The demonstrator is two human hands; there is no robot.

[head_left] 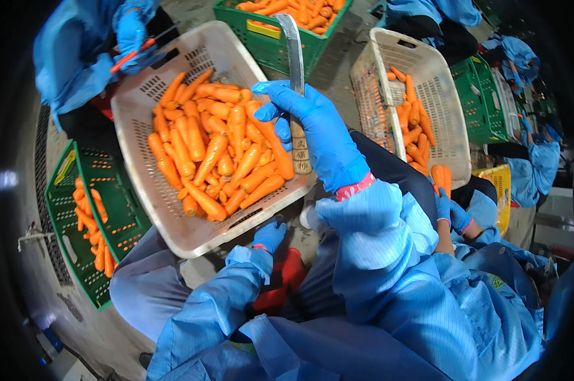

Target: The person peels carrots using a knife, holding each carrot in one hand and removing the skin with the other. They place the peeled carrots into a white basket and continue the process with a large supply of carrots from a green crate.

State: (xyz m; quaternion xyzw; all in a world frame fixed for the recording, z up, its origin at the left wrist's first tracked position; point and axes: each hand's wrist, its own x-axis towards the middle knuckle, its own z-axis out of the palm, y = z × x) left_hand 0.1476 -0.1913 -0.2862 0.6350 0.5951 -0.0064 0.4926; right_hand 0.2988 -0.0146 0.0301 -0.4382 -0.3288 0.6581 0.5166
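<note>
My right hand (318, 130), in a blue glove, is raised over the right side of a white plastic crate (236, 230). It holds a knife (293, 54) by its wooden handle, the narrow, curved blade pointing up and away from me. Orange carrots (214, 149) are heaped in the crate; one long carrot lies just beside the knife handle, partly behind my fingers. My left hand (270, 235), also gloved, is low beside the crate's near edge, in shadow between my knees. Its fingers are too dark and foreshortened to read.
Green crates of carrots stand at the left (99, 197) and far side (318, 44). Another white crate (379, 82) with carrots is to the right. Co-workers in blue sit around; a gloved hand (132, 35) at upper left holds a red-handled tool, another person's hands (444, 206) hold carrots.
</note>
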